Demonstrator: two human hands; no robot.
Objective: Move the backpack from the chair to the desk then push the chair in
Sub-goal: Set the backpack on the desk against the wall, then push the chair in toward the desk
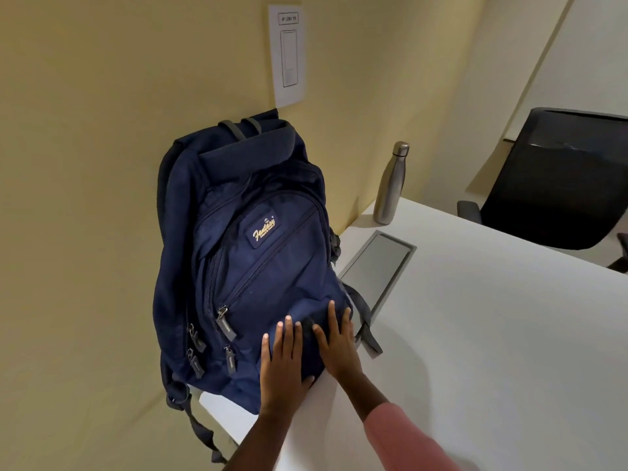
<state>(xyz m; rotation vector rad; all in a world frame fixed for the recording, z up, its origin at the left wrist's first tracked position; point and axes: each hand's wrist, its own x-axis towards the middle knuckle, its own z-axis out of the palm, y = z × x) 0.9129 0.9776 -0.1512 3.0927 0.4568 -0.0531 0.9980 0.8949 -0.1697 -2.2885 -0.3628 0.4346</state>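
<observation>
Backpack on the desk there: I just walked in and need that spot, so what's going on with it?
A person has both hands flat on the lower front of a navy backpack, the left hand beside the right hand, fingers spread rather than closed in a grip. The backpack stands upright on the white desk near its corner, leaning against the yellow wall. A steel bottle and a grey inset panel lie behind it. A black chair sits at the far side, not yet pushed in.
</observation>
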